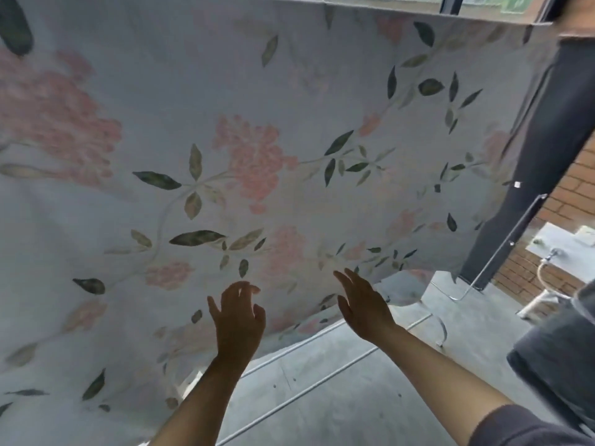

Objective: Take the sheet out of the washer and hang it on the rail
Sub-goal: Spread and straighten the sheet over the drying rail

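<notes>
Plainly neither hand has hold of anything. The left hand (238,317) is raised with its fingers loosely spread and a little bent, palm toward the cloth. The right hand (365,305) is just beside it, fingers straighter and reaching up and left toward the same spot. Both sit in front of the lower part of the floral sheet (257,123); whether the fingertips actually touch the fabric cannot be told from this view.

The open, flat hands suit patting or smoothing rather than carrying, which fits a sheet that already bears its own weight. It hangs spread wide from the rail (502,19) along the top of the view, its upper edge folded over, and its pink flowers and dark leaves fill most of the frame. Its bottom hem ends just to the right of the right hand and clears the concrete floor (370,397). Hanging appears to be done, with only straightening left.

Thin pale bars (309,363) run across the floor under the hem, likely part of a drying stand. To the right a dark cloth (528,162) hangs beside the sheet, and past it stands a brick wall (576,185). No washer is in view.
</notes>
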`<state>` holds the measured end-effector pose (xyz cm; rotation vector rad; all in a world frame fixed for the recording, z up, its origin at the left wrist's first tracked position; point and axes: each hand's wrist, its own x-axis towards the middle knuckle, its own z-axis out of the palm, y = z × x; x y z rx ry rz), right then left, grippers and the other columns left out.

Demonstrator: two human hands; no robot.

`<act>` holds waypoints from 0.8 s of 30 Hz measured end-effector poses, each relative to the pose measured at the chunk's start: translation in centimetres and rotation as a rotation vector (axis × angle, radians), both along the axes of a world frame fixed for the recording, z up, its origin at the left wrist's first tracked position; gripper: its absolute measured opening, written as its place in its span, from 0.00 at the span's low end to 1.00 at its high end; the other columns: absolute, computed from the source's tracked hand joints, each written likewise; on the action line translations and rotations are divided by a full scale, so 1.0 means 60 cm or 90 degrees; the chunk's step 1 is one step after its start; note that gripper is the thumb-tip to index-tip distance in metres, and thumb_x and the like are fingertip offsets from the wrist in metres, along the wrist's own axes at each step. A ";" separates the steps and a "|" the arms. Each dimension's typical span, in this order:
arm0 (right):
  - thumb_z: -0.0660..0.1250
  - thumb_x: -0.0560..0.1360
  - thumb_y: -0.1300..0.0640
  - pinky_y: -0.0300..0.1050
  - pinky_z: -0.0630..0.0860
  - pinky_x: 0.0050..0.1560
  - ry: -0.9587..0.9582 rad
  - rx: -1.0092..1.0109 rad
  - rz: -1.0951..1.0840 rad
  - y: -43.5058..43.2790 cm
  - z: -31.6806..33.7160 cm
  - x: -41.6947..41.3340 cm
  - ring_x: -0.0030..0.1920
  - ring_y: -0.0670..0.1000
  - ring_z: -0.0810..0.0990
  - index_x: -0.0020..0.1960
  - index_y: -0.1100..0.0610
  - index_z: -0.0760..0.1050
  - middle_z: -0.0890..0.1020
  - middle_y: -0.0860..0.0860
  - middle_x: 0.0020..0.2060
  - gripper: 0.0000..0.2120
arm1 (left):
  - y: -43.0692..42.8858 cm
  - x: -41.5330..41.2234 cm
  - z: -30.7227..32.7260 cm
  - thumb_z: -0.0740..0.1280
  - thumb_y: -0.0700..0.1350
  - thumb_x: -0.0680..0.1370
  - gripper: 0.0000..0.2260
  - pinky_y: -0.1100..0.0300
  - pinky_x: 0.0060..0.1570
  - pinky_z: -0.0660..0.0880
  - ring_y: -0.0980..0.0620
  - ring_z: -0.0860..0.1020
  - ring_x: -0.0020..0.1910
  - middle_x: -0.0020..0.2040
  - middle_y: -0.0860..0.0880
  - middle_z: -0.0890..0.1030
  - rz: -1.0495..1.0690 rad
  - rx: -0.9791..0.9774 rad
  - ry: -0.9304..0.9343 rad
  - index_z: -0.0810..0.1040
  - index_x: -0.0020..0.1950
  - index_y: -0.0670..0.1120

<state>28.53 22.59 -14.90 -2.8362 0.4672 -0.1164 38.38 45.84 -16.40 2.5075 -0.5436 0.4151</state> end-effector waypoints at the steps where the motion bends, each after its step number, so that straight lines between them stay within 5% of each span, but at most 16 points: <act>1: 0.51 0.82 0.48 0.52 0.63 0.70 0.017 0.030 -0.027 -0.026 -0.016 0.000 0.75 0.53 0.58 0.77 0.44 0.49 0.54 0.47 0.77 0.25 | -0.029 0.002 -0.021 0.70 0.36 0.68 0.14 0.31 0.67 0.57 0.45 0.76 0.60 0.54 0.49 0.79 -0.008 -0.003 0.025 0.76 0.50 0.48; 11: 0.54 0.81 0.50 0.50 0.63 0.70 0.142 0.216 -0.175 -0.218 -0.157 0.073 0.71 0.55 0.65 0.76 0.52 0.55 0.63 0.53 0.73 0.24 | -0.260 0.077 -0.179 0.65 0.41 0.74 0.08 0.45 0.67 0.61 0.50 0.75 0.57 0.50 0.54 0.76 0.041 -0.058 0.366 0.75 0.50 0.51; 14: 0.57 0.80 0.52 0.48 0.65 0.68 0.166 0.306 -0.194 -0.243 -0.203 0.117 0.69 0.56 0.68 0.74 0.54 0.58 0.69 0.56 0.69 0.24 | -0.289 0.111 -0.231 0.64 0.40 0.74 0.09 0.54 0.57 0.70 0.45 0.77 0.55 0.53 0.47 0.80 0.098 -0.123 0.497 0.78 0.53 0.46; 18: 0.61 0.78 0.54 0.44 0.72 0.51 0.222 0.552 -0.275 -0.277 -0.318 0.197 0.55 0.53 0.75 0.72 0.54 0.62 0.76 0.56 0.59 0.23 | -0.307 0.158 -0.359 0.60 0.42 0.73 0.09 0.56 0.37 0.72 0.44 0.76 0.35 0.35 0.39 0.75 0.216 -0.300 0.601 0.76 0.36 0.41; 21: 0.63 0.77 0.56 0.44 0.74 0.45 0.244 0.728 -0.341 -0.296 -0.431 0.252 0.56 0.52 0.74 0.71 0.52 0.63 0.75 0.55 0.58 0.23 | -0.303 0.169 -0.461 0.63 0.40 0.78 0.02 0.50 0.49 0.70 0.43 0.73 0.51 0.48 0.43 0.74 0.340 -0.463 0.771 0.74 0.48 0.42; 24: 0.64 0.77 0.59 0.50 0.74 0.51 0.174 0.882 -0.415 -0.300 -0.526 0.293 0.59 0.55 0.73 0.72 0.53 0.62 0.74 0.57 0.59 0.25 | -0.302 0.182 -0.536 0.57 0.36 0.81 0.11 0.43 0.60 0.67 0.40 0.68 0.67 0.65 0.39 0.71 0.392 -0.664 0.754 0.71 0.63 0.40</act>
